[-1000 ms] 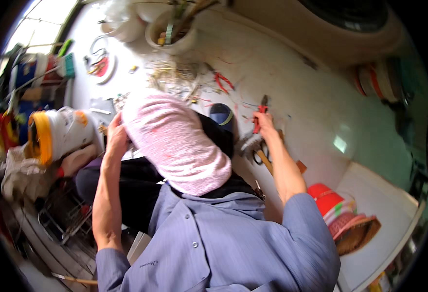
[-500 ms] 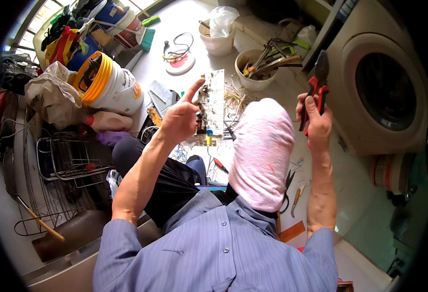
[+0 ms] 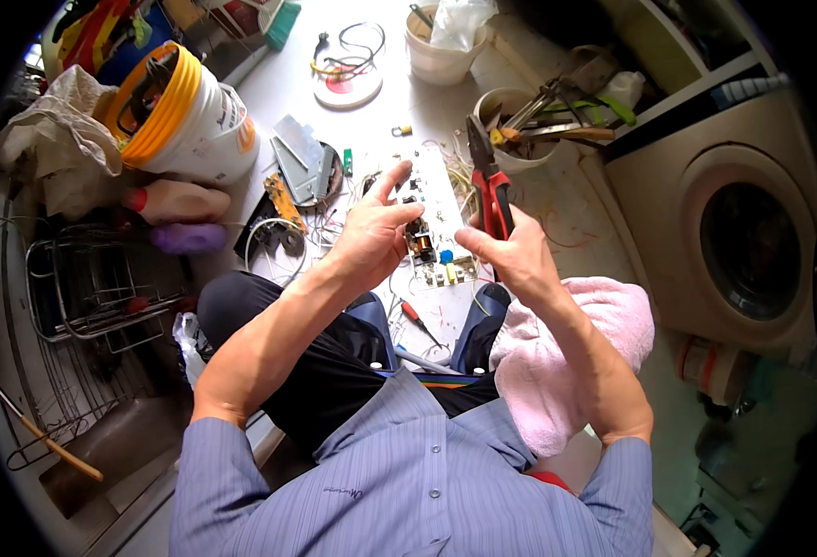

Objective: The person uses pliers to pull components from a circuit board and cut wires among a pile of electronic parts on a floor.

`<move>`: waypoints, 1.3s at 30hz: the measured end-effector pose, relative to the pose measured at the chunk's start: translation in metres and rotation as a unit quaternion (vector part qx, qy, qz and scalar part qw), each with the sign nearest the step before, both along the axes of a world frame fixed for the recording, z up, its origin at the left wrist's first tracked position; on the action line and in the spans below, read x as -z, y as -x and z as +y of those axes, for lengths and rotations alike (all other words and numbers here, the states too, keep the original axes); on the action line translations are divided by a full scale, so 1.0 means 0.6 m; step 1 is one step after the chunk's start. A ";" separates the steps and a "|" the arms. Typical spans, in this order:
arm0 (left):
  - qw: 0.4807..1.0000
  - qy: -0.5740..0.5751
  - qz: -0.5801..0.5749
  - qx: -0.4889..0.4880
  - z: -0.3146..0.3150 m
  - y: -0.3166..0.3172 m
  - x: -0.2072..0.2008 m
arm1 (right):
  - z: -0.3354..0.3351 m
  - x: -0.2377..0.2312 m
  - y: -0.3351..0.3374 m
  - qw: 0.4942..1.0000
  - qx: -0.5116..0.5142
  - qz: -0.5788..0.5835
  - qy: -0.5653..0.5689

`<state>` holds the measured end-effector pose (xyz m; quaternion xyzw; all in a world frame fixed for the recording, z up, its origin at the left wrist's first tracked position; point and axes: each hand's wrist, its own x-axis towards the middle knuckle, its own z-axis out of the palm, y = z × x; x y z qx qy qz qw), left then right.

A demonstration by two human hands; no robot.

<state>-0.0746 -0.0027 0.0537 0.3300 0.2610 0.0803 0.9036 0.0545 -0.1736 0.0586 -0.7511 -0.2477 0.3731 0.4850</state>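
My right hand [image 3: 512, 255] is closed round the red-and-black handles of a pair of pliers [image 3: 494, 193], whose dark jaws point up and away from me. Left of it is a pale circuit board [image 3: 442, 200] with a coil, a blue part and other small components on it. My left hand [image 3: 376, 232] reaches over the board's left edge, index finger and thumb stretched apart, nothing seen between them. Its other fingers are partly hidden, and whether it touches the board I cannot tell. A red-handled screwdriver [image 3: 418, 320] lies on the floor between my feet.
A pink towel [image 3: 571, 357] covers my right knee. Beyond the board stand a tool bucket [image 3: 499, 97], a white bucket [image 3: 436, 63] and a coiled cable on a round disc [image 3: 353, 91]. Left are a yellow-rimmed bucket [image 3: 200, 130] and a wire rack [image 3: 102, 288]; right, a washing machine [image 3: 668, 218].
My right hand has brought the pliers inward from the far right to beside the circuit board. My left hand stays near the board's left edge. The whole view has shifted.
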 end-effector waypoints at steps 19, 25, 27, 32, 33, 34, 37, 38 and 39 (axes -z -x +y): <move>0.993 0.011 0.116 0.010 0.017 0.001 0.107 | 0.022 0.061 -0.002 0.895 0.083 0.438 -0.013; 0.989 -0.034 0.144 -0.013 0.003 0.011 0.101 | 0.008 0.069 -0.003 0.888 0.092 0.449 -0.035; 0.988 0.024 0.145 -0.053 -0.003 0.009 0.101 | 0.004 0.072 -0.001 0.888 0.096 0.447 -0.038; 0.982 0.115 0.103 -0.112 -0.013 0.011 0.132 | 0.012 0.063 0.013 0.888 0.098 0.449 -0.019; 0.981 0.141 0.089 -0.100 -0.011 0.009 0.129 | 0.011 0.064 0.014 0.896 0.090 0.435 -0.023; 0.979 0.168 0.074 -0.088 -0.008 0.006 0.125 | 0.010 0.067 0.015 0.903 0.081 0.420 -0.026; 0.979 0.191 0.060 -0.035 -0.002 -0.007 0.111 | 0.013 0.079 0.022 0.914 0.068 0.396 -0.050; 0.979 0.196 0.043 -0.029 -0.002 -0.009 0.109 | 0.017 0.079 0.028 0.920 0.072 0.380 -0.064; 0.979 0.201 0.027 -0.022 -0.001 -0.010 0.108 | 0.020 0.079 0.034 0.924 0.075 0.365 -0.079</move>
